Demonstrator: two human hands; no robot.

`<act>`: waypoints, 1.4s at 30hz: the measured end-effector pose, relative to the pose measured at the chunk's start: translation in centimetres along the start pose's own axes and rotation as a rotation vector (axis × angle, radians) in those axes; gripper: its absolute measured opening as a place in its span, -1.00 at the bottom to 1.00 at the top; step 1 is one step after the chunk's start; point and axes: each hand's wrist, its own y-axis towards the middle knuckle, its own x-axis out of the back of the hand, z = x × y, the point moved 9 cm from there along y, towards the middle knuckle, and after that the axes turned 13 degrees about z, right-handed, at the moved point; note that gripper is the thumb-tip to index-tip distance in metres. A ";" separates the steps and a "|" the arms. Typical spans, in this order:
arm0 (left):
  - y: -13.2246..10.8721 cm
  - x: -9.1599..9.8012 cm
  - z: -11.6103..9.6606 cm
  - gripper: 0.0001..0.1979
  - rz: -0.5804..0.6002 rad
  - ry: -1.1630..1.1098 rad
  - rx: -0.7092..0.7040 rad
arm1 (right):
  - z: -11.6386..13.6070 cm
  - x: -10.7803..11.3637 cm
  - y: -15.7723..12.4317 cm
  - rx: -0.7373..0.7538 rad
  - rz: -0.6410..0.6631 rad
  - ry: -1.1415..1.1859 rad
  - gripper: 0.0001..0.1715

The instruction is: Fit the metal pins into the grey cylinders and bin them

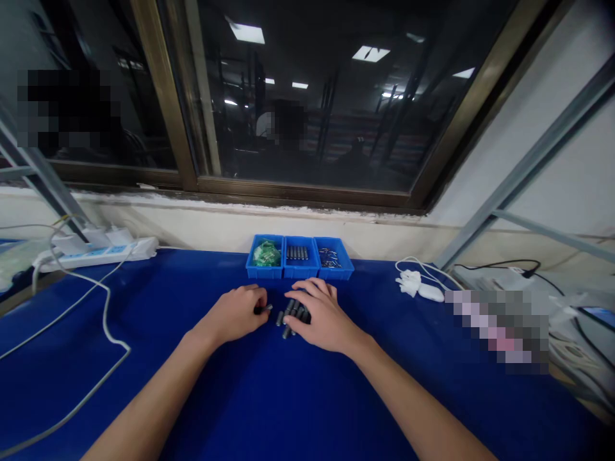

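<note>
The left hand (240, 311) has its fingers curled tight on a small dark piece (259, 310) with a bright tip, and only its end shows. The fingers of the right hand (324, 317) arch, spread apart, over a cluster of short dark cylinders (287, 332), the thumb against or just over the nearest ones; whether it grips any of them I cannot tell.

The step in hand looks like sorting or arranging these pieces, one apart in the left fingers and the rest gathered under the right. From here the move seems to call for steady left fingers with the piece's end kept free, and a light right hand that does not scatter the group.

The cylinders are dark grey to black, with paler ends on some; they lie close together at differing angles, partly covered by the right hand. They sit on the table (269, 410), nearer its far edge than the bottom of the view.

Beyond, three blue trays stand side by side along that far edge: the left tray (264, 271) with green material, the middle tray (301, 269) with a row of similar dark cylinders, the right tray (335, 274) with small shiny metal parts. A white power strip (108, 253) lies by the far left corner.
</note>
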 end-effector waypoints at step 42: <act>0.1 -0.9 -1.8 -0.81 0.049 -0.084 -0.213 | 1.2 -1.0 -0.4 0.135 0.027 -0.046 -0.54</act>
